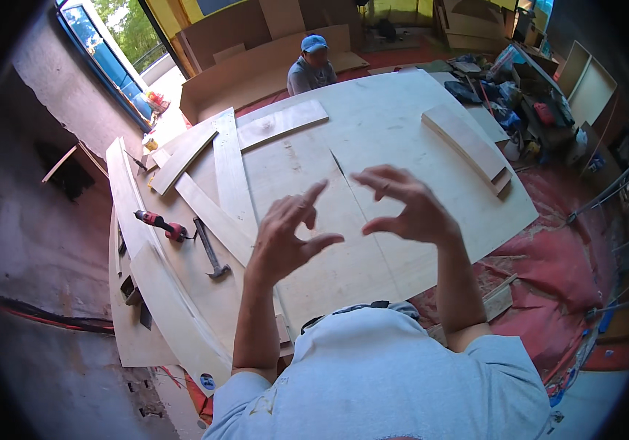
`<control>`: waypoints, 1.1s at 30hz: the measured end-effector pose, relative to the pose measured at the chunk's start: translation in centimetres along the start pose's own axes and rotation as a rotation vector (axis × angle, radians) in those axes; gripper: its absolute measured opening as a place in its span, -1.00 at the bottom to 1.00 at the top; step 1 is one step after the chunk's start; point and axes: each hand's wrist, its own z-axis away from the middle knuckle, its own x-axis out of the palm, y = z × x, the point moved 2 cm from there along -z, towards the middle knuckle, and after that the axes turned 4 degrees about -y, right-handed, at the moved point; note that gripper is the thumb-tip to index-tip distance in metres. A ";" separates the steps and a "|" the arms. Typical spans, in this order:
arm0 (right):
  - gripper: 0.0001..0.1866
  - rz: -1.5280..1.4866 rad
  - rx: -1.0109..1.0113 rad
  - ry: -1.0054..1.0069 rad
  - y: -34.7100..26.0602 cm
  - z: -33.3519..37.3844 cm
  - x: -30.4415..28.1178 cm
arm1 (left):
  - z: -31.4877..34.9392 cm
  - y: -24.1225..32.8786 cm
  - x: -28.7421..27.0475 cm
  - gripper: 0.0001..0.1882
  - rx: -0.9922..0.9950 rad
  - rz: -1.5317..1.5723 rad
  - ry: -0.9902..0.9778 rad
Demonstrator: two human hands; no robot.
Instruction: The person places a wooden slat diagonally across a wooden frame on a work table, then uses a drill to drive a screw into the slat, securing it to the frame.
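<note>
Both of my hands are raised over a large pale plywood table [329, 271], facing each other with a gap between them. My left hand [289, 231] holds nothing; its thumb and fingers are spread in a curve. Opposite it, my right hand [406, 205] makes a similar curve, also with nothing in it. Left of my left hand, a claw hammer [210, 248] and a red and black cordless drill [162, 224] lie among long wooden boards [215, 213]. A dark slit [338, 163] shows in the plywood beyond my fingertips.
Stacked boards [467, 150] lie at the table's right, and a flat board [283, 125] at the far left. A person in a blue cap [314, 62] is beyond the far edge. Clutter [509, 95] fills the far right; red sheeting [564, 271] covers the floor at right.
</note>
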 end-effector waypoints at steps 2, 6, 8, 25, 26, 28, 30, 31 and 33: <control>0.00 0.023 0.101 0.067 0.5 0.9 -2.1 | 1.0 -1.9 -1.4 0.09 -0.056 -0.032 0.094; 0.11 0.098 0.123 0.146 1.2 2.0 -2.8 | 2.0 -2.3 -2.4 0.16 -0.123 -0.038 0.148; -0.22 -0.025 0.121 0.191 0.3 2.0 -1.6 | 2.5 -2.2 -1.6 0.18 -0.091 -0.031 0.134; -0.32 0.230 0.974 -0.366 15.3 25.3 9.9 | 27.7 -12.2 4.7 -0.68 -1.109 -0.191 0.055; -0.32 0.209 0.949 -0.430 15.5 26.4 10.3 | 30.2 -13.2 4.9 -0.67 -1.140 -0.239 0.060; -0.07 0.248 1.113 -0.473 16.0 28.0 11.4 | 34.9 -14.0 4.1 -0.64 -1.254 -0.249 0.084; -0.02 0.259 1.120 -0.457 17.7 30.7 12.6 | 38.9 -14.5 3.4 -0.62 -1.329 -0.292 0.143; 0.03 0.286 1.157 -0.397 18.2 31.2 12.7 | 39.6 -14.6 3.1 -0.61 -1.358 -0.317 0.183; 0.09 0.293 1.230 -0.389 19.1 31.5 13.0 | 41.3 -14.6 3.0 -0.59 -1.423 -0.303 0.167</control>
